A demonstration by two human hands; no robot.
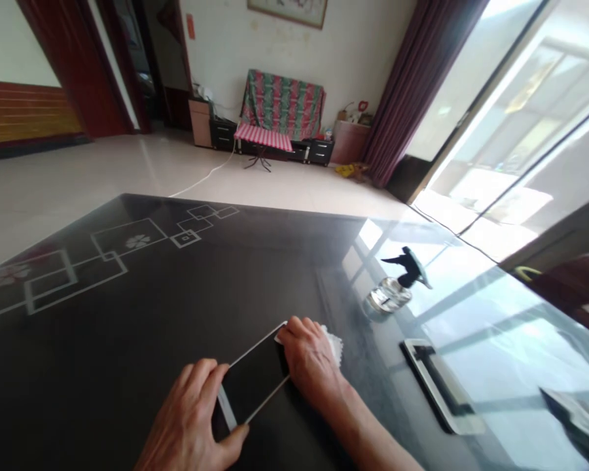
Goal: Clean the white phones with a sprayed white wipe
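Note:
A smartphone (256,379) with a dark screen and white border is at the table's near middle. My left hand (189,409) grips its near left end, thumb on one edge and fingers on the other. Over the far right end lies my right hand (307,353), fingers curled on a white cloth (334,345) with a zigzag edge. Most of the cloth is hidden under that hand. To the right stands a clear spray bottle (390,296) with a black trigger head. A second white-bordered phone (442,386) lies nearer on the right, reflecting the window.
The glossy black table (142,347) carries a white square-and-flower pattern. A crumpled dark and white item (579,418) lies at its right edge. Beyond are a small striped folding table (264,136), a cloth-covered object (285,104) and a purple curtain (407,85).

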